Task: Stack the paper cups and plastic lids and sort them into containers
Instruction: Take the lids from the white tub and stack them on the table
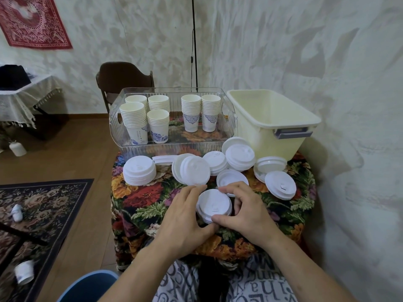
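A short stack of white plastic lids sits near the table's front edge. My left hand cups its left side and my right hand its right side, with the thumbs meeting in front of it. Further back lie several more white lid piles, some neat, some toppled. A clear plastic bin at the back holds several stacks of paper cups. To its right stands a cream plastic tub with nothing visible inside.
The small table wears a floral cloth. A wall runs close on the right. A wooden chair stands behind the clear bin. A loose paper cup lies on the rug at lower left.
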